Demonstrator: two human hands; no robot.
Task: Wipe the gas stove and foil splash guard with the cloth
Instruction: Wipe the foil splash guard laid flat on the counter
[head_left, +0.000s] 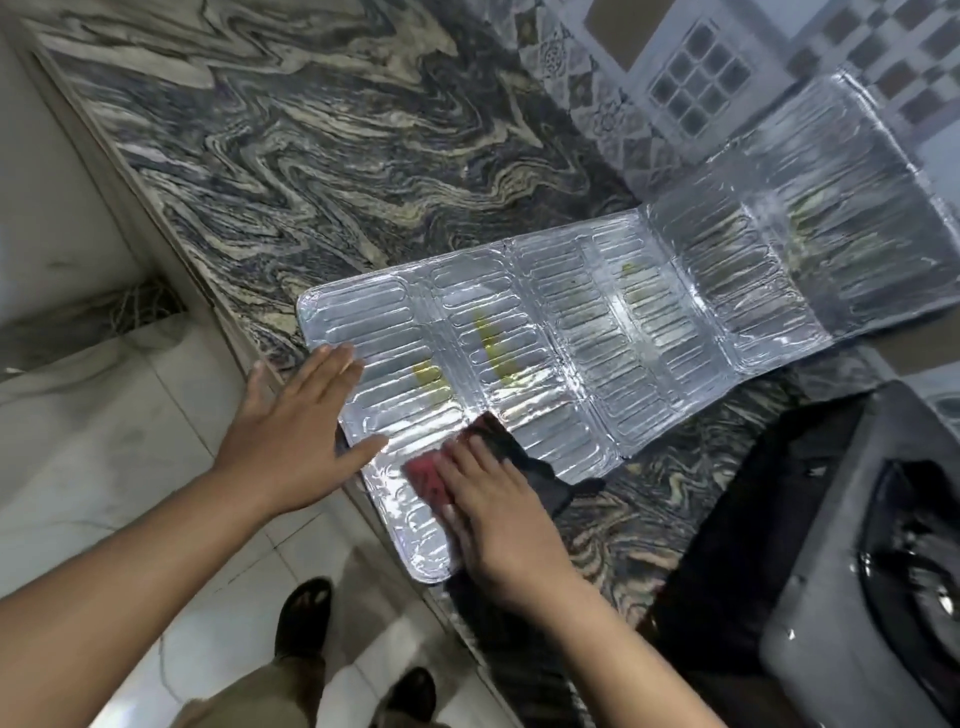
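Two hands on foil splash guard (597, 317) | near end overhangs counter edge (218, 291)

Swirled grey marble countertop (322, 156) carries foil splash guard (597, 332) lying flat, near end overhanging counter edge; gas stove (841, 545) at right; dark cloth (540, 478) partly on counter.

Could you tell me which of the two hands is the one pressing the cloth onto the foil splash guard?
The right hand: it presses the red and black cloth onto the foil splash guard. The left hand lies flat on the bare foil, without any cloth.
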